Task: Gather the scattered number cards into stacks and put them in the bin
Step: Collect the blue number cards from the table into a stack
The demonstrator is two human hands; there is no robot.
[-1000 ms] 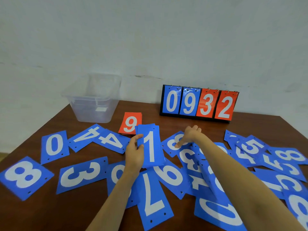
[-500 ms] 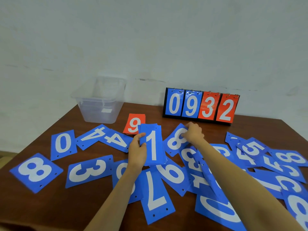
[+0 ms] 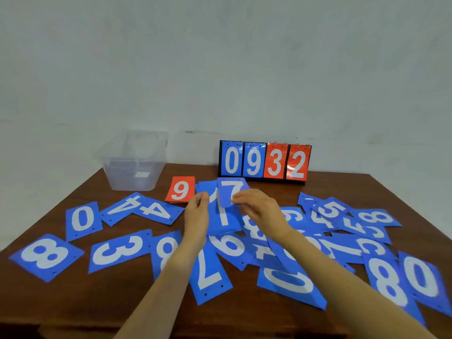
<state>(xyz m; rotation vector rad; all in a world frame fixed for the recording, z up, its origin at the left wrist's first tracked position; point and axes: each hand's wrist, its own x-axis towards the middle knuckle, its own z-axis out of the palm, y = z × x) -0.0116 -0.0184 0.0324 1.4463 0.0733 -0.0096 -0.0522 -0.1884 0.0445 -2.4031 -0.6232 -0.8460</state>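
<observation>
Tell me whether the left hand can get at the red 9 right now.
Likely not as things stand: the left hand grips the blue stack, so its fingers are taken. The red 9 itself lies uncovered just beside that hand.

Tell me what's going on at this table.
A person is collecting number cards. The left hand holds a stack of blue cards with a 1 on top, and the right hand pinches a blue 7 card over the stack's far end. Scattered blue cards cover much of the wooden table. A red 9 card lies near the clear plastic bin, and a flip scoreboard at the back reads 0932.
</observation>
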